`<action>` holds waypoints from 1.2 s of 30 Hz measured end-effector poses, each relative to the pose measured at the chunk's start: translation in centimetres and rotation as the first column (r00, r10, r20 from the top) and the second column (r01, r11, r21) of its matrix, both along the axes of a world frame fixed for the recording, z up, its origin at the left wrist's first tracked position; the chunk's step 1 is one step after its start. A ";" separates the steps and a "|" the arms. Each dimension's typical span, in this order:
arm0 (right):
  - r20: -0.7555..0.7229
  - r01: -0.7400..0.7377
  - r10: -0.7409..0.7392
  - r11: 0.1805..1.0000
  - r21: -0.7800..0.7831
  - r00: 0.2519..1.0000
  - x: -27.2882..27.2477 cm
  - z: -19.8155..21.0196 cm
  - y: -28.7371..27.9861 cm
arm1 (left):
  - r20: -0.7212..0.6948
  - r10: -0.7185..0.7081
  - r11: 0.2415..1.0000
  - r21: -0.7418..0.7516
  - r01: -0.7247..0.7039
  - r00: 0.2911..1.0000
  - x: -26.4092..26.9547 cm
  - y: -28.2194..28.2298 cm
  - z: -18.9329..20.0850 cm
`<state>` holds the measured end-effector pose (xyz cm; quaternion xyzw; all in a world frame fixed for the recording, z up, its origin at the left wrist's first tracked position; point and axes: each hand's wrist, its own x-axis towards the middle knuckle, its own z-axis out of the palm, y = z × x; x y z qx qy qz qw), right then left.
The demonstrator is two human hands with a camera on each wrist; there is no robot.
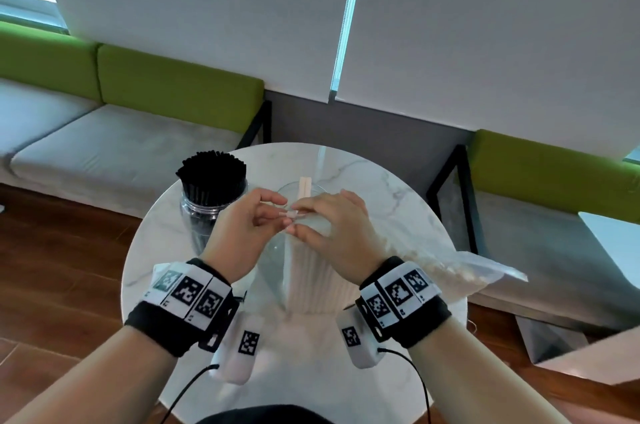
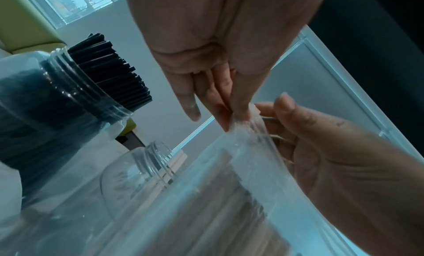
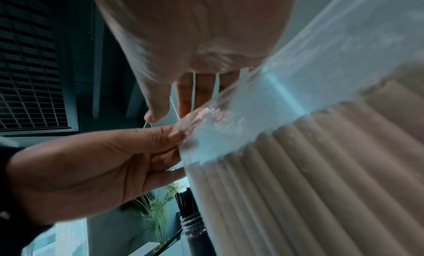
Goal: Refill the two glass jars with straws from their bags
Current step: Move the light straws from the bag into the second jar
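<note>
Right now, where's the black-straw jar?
Head view: the black-straw jar stands on the round marble table, far left, just beyond the left hand.

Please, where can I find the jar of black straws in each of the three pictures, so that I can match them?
Head: black-straw jar stands left of centre on the table, just beyond the left hand.
Left wrist: it fills the left edge, tilted in the picture.
Right wrist: only its neck shows at bottom centre.
Shared landmark: the clear bag of pale straws that both hands pinch.
</note>
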<state>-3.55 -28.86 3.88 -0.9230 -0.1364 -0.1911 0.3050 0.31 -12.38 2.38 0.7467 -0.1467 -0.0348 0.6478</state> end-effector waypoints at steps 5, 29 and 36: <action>0.055 0.003 -0.003 1.000 0.013 0.998 1.5 -0.5 0.2 | 0.082 0.031 0.995 0.094 -0.039 0.996 0.6 0.2 0.2; 0.258 0.598 -0.548 0.777 -0.195 0.796 -2.2 -1.9 -17.2 | 0.204 0.066 0.957 0.265 -0.120 0.977 4.0 1.1 -0.3; 0.108 0.690 -0.690 0.722 0.043 0.715 -3.1 -2.2 -19.5 | 0.192 0.066 0.953 0.279 -0.119 0.979 4.0 1.1 -0.3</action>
